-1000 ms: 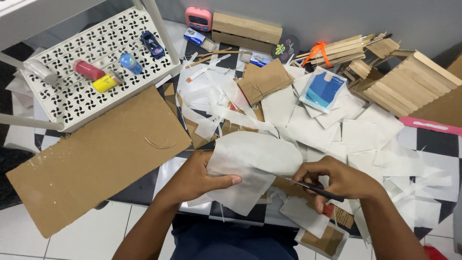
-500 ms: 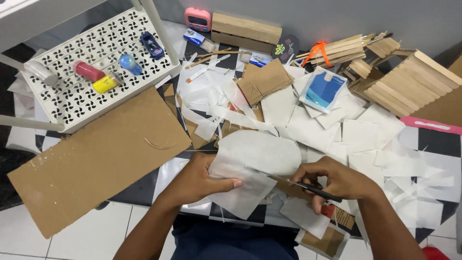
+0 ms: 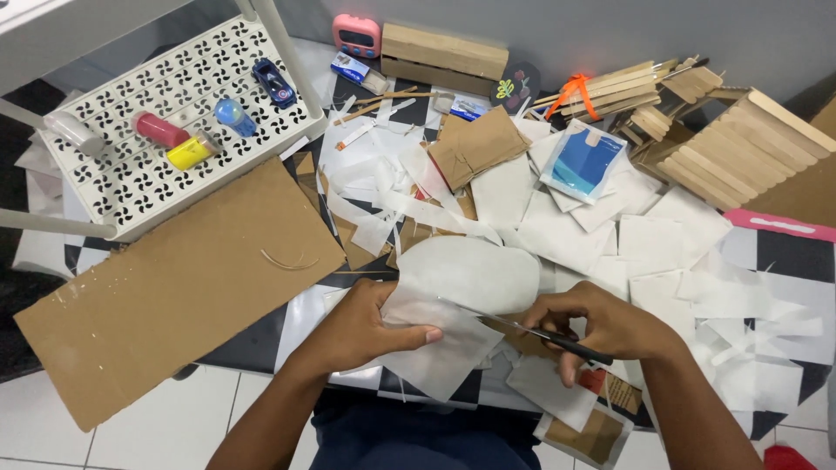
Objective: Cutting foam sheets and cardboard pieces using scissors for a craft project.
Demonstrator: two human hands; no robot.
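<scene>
Over scraps, left hand (image 3: 366, 329) fingers pinching rounded white sheet (image 3: 466, 287), right hand (image 3: 601, 326) gripping scissors (image 3: 535, 331)

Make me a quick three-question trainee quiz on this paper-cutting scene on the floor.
1. True or false: the right hand holds black-handled scissors.
2. What does the left hand hold? A) flat brown cardboard sheet B) rounded white paper sheet C) pink digital timer
3. Where do the small red and yellow paint jars lie?

Key: 1 true. 2 B, the rounded white paper sheet. 3 On the white perforated shelf, red beside yellow.
</scene>
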